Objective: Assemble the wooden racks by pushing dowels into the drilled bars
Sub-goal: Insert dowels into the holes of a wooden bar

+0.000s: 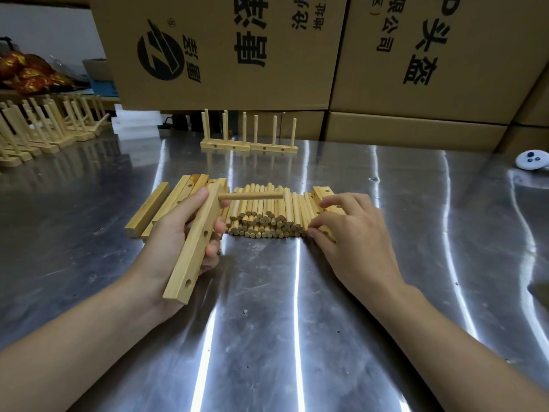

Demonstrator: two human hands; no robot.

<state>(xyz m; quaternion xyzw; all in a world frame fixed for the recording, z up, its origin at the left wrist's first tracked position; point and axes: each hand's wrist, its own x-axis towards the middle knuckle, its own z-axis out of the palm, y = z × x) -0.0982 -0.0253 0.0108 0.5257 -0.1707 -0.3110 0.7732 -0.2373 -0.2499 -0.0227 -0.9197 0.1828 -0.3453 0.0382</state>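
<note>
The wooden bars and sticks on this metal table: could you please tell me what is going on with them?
A person is assembling wooden racks. The left hand grips a drilled bar with one dowel pushed into its far hole; two nearer holes show empty. The right hand reaches the right edge of the dowel pile; whether it has pinched one is unclear. Two finished racks stand at the back.

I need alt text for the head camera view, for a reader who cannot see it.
The left hand grips a drilled wooden bar with one dowel pushed into its far hole, while the right hand touches the dowel pile on a steel table. Two finished racks stand behind.
</note>
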